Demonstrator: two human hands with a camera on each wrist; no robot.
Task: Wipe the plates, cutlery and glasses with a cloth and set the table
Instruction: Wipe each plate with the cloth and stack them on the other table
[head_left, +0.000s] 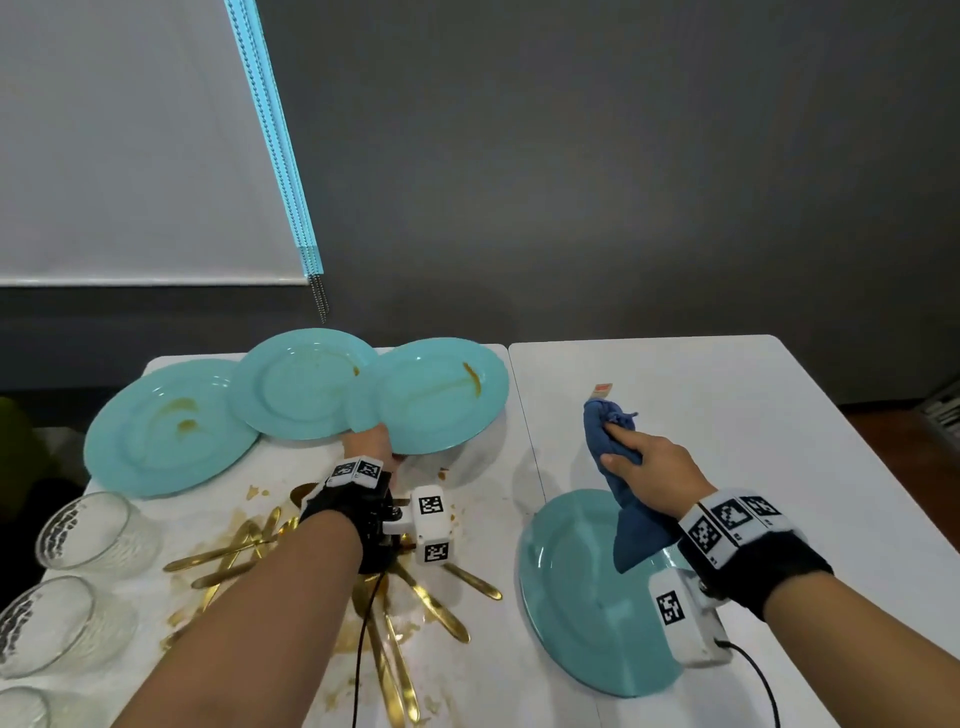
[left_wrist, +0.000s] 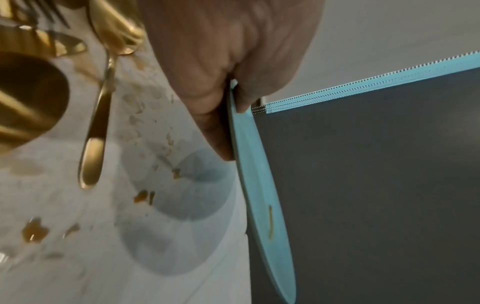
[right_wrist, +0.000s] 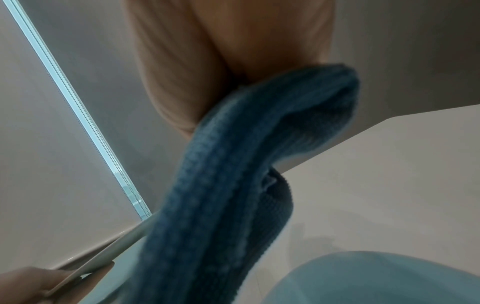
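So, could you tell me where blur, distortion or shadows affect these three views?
Head view: wide-angle bend in the blind cord, otherwise sharp. Left wrist view: cutlery smeared, lifted plate casts round shadows on the table. Right wrist view: cloth soft and blurred.

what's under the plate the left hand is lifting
The lifted plate, pinched at its rim by the left hand, hangs over bare white table carrying its shadow and a few brown sauce spots. The plate's underside is not visible.
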